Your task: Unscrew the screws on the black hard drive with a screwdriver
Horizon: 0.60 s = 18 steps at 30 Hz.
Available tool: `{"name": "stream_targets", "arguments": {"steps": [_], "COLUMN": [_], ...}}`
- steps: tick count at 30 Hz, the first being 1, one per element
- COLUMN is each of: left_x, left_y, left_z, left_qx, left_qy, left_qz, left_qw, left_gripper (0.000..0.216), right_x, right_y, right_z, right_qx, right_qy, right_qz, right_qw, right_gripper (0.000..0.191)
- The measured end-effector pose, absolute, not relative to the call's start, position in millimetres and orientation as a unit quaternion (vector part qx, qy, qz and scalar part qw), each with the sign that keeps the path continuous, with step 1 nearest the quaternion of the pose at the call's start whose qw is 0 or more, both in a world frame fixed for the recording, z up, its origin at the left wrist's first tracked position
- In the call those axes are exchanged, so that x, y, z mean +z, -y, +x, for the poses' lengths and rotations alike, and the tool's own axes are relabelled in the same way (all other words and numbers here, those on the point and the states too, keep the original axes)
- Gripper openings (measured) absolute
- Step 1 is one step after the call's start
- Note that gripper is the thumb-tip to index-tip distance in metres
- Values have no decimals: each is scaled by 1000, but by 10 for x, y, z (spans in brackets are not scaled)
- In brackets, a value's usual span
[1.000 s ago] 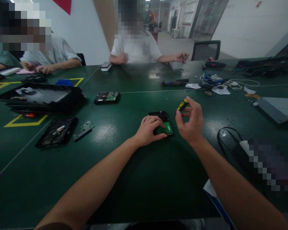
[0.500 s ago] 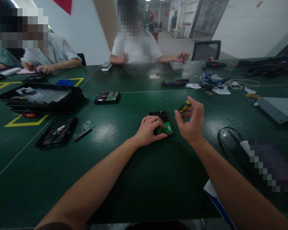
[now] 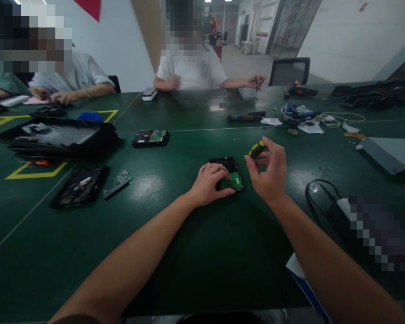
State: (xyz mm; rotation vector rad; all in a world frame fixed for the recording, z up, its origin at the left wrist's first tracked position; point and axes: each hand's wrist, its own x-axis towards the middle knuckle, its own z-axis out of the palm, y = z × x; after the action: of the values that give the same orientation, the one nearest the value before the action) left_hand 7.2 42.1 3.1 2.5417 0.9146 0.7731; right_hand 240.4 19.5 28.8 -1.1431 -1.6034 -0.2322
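A hard drive (image 3: pixel 236 181) lies on the green table with its green circuit board facing up. My left hand (image 3: pixel 210 183) is laid over its left side, fingers and thumb wrapped round the edges, hiding part of it. Just right of the drive, my right hand (image 3: pixel 269 170) is raised above the table. Between its thumb and fingers it grips a yellow and black screwdriver (image 3: pixel 256 149) by the handle, held at a slant. The screwdriver's tip is too small to make out and appears apart from the drive.
Another hard drive (image 3: pixel 150 138) lies farther back. To the left are an opened drive casing (image 3: pixel 81 185), a loose circuit board (image 3: pixel 119 183) and black trays (image 3: pixel 57 137). A grey metal box (image 3: pixel 391 153) and a cable (image 3: pixel 310 202) lie right. Two people sit across the table.
The screwdriver has turned slightly in my right hand's fingers, and its handle shows at a changed angle. My left hand stays on the hard drive.
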Motion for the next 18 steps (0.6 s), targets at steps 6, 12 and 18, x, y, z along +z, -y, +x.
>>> {"name": "stream_targets", "arguments": {"steps": [6, 12, 18], "left_x": [46, 43, 22], "left_y": [-414, -413, -419], "left_z": [75, 74, 75], "left_qx": [270, 269, 278], "left_qy": [-326, -324, -321], "left_qz": [891, 891, 891], "left_qw": [166, 171, 163], "left_gripper": [41, 41, 41], "right_x": [320, 312, 335], "right_y": [-171, -180, -163], "right_z": [2387, 2398, 2386], "right_qx": [-97, -94, -106], "right_qy": [691, 682, 687], "right_qz": [-468, -477, -474], "right_qw": [542, 545, 540], "right_gripper": [67, 69, 67]}}
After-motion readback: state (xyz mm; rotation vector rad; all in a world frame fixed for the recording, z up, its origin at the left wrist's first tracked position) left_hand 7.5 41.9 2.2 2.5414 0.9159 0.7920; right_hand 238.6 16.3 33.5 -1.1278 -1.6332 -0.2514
